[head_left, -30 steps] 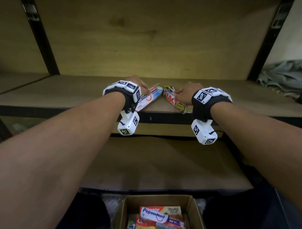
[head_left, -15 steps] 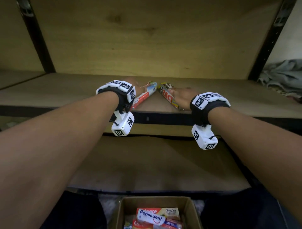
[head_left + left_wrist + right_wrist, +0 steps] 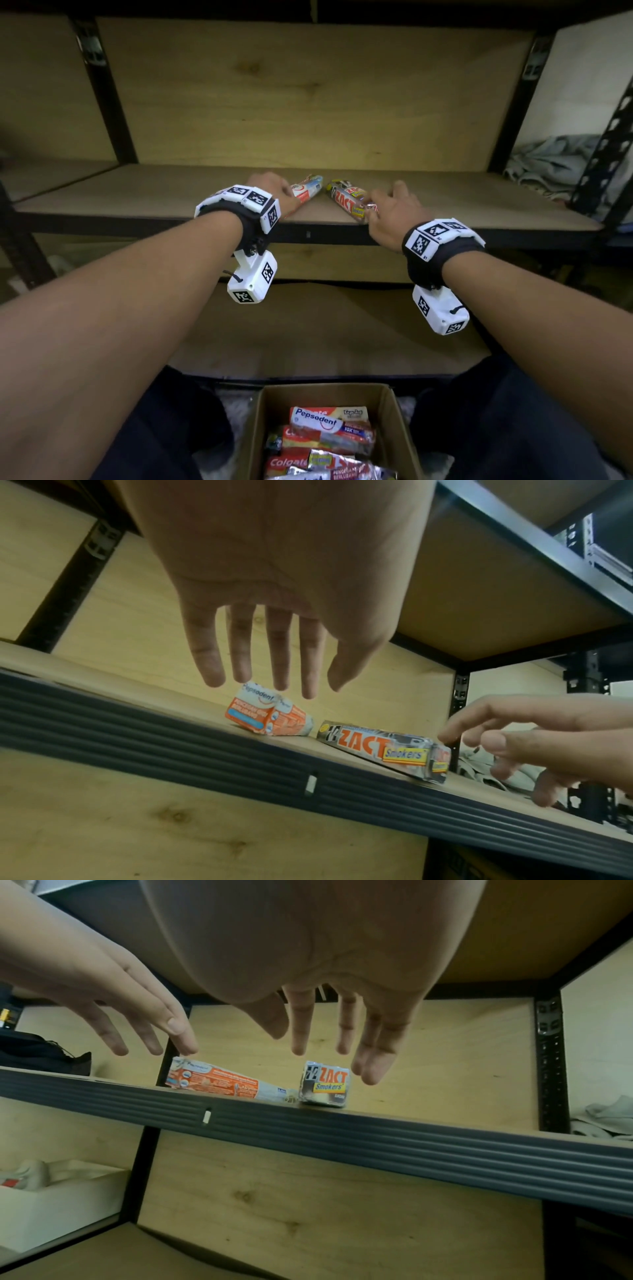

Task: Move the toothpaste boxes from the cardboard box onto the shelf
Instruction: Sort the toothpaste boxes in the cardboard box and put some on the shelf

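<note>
This looks like a storeroom or the back room of a small shop. A bolt-together metal rack (image 3: 102,89) with black slotted uprights and bare plywood boards fills the view, its middle shelf (image 3: 137,202) running from nine to three o'clock. At six o'clock an open cardboard box (image 3: 399,431) holds mixed toothpaste boxes (image 3: 329,423). At two o'clock a heap of crumpled cloth (image 3: 548,164) lies beside a second rack.
</note>
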A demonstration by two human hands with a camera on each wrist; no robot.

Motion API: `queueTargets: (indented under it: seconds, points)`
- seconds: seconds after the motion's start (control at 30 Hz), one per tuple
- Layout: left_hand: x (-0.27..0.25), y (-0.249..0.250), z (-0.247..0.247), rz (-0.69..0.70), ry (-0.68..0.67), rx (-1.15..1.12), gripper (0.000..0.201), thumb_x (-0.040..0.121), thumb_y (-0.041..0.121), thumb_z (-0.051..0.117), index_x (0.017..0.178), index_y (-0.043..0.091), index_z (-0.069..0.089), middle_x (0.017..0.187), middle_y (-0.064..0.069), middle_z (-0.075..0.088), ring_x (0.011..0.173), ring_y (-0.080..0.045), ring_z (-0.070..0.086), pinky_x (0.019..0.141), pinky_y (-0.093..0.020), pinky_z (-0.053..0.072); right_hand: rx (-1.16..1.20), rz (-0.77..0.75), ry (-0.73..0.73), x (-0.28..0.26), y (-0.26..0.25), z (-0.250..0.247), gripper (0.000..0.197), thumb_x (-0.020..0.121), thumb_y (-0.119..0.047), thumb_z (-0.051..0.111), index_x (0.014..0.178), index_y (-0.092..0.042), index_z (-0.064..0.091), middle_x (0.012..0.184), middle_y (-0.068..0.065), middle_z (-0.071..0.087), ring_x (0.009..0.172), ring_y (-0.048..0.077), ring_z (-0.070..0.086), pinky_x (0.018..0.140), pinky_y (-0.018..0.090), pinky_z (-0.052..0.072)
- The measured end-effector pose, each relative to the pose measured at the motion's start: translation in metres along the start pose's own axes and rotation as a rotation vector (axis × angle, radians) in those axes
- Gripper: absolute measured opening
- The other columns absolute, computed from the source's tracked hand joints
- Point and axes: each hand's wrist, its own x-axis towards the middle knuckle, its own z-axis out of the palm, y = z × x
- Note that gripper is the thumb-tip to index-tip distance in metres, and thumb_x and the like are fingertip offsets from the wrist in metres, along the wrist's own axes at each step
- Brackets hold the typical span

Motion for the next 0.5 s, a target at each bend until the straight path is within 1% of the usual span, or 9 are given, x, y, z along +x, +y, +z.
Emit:
queueTargets:
  seconds: [0.07, 0.13, 0.2, 0.23, 0.27, 0.37, 0.43, 0.5]
  points:
    - [-0.012, 0.001, -0.001, -0.009, -0.003, -0.042, 0.025, 0.089, 0.038, 0.063, 0.106, 0.025, 0.074, 0.117, 0.000, 0.069, 0.098, -0.021, 0.061, 0.075, -0.021, 0.042, 0.007, 0.015, -0.023, -0.013, 0.000, -0.004, 0.026, 0.093, -0.029, 0.043, 0.117, -0.022, 0.053, 0.123, 0.014, 0.042, 0.106, 0.038, 0.052, 0.092, 0.044, 0.046]
    - [-0.027, 0.002, 0.002, -0.011, -0.024, -0.095, 0.023, 0.087, 0.037, 0.064, 0.103, 0.024, 0.075, 0.111, 0.001, 0.069, 0.090, -0.019, 0.060, 0.072, -0.020, 0.041, 0.028, 0.012, -0.051, -0.024, -0.001, -0.004, 0.020, 0.091, -0.025, 0.043, 0.108, -0.022, 0.054, 0.119, 0.014, 0.045, 0.105, 0.038, 0.053, 0.092, 0.045, 0.047]
    - [-0.037, 0.001, 0.011, -0.012, -0.067, -0.169, 0.017, 0.086, 0.037, 0.065, 0.091, 0.024, 0.075, 0.104, 0.002, 0.069, 0.084, -0.019, 0.061, 0.070, -0.020, 0.045, 0.028, -0.006, -0.071, -0.034, 0.000, -0.002, 0.017, 0.090, -0.024, 0.043, 0.102, -0.023, 0.056, 0.115, 0.013, 0.049, 0.104, 0.036, 0.053, 0.092, 0.045, 0.048]
    - [-0.041, 0.000, 0.016, -0.005, -0.090, -0.208, 0.015, 0.085, 0.037, 0.066, 0.084, 0.024, 0.074, 0.102, 0.002, 0.070, 0.086, -0.020, 0.064, 0.071, -0.021, 0.048, 0.026, -0.020, -0.091, -0.039, 0.000, 0.000, 0.016, 0.089, -0.025, 0.043, 0.099, -0.024, 0.056, 0.114, 0.011, 0.050, 0.102, 0.034, 0.054, 0.091, 0.044, 0.048]
    - [-0.047, -0.001, 0.022, 0.001, -0.110, -0.241, 0.015, 0.085, 0.038, 0.066, 0.080, 0.024, 0.073, 0.099, 0.001, 0.071, 0.090, -0.020, 0.066, 0.073, -0.023, 0.051, 0.025, -0.033, -0.117, -0.043, 0.001, 0.004, 0.016, 0.089, -0.026, 0.043, 0.098, -0.025, 0.056, 0.113, 0.010, 0.051, 0.101, 0.032, 0.055, 0.091, 0.044, 0.049]
    - [-0.060, -0.005, 0.040, -0.007, -0.180, -0.285, 0.017, 0.086, 0.036, 0.066, 0.088, 0.021, 0.075, 0.088, 0.002, 0.069, 0.092, -0.020, 0.068, 0.076, -0.026, 0.053, 0.003, -0.048, -0.217, -0.054, 0.003, 0.021, 0.017, 0.087, -0.031, 0.044, 0.094, -0.029, 0.060, 0.110, 0.003, 0.055, 0.097, 0.026, 0.058, 0.088, 0.043, 0.052]
    - [-0.067, -0.010, 0.054, -0.020, -0.241, -0.277, 0.017, 0.085, 0.036, 0.065, 0.087, 0.023, 0.075, 0.090, 0.005, 0.072, 0.090, -0.019, 0.068, 0.077, -0.026, 0.054, -0.021, -0.059, -0.309, -0.058, 0.005, 0.036, 0.016, 0.085, -0.032, 0.047, 0.092, -0.031, 0.061, 0.106, -0.001, 0.060, 0.095, 0.024, 0.061, 0.086, 0.041, 0.054]
    - [-0.074, -0.017, 0.071, -0.041, -0.296, -0.279, 0.017, 0.085, 0.037, 0.064, 0.088, 0.025, 0.076, 0.093, 0.006, 0.074, 0.085, -0.018, 0.069, 0.072, -0.025, 0.056, -0.032, -0.063, -0.386, -0.063, 0.008, 0.053, 0.015, 0.083, -0.033, 0.048, 0.089, -0.032, 0.062, 0.103, -0.003, 0.063, 0.092, 0.024, 0.062, 0.085, 0.040, 0.055]
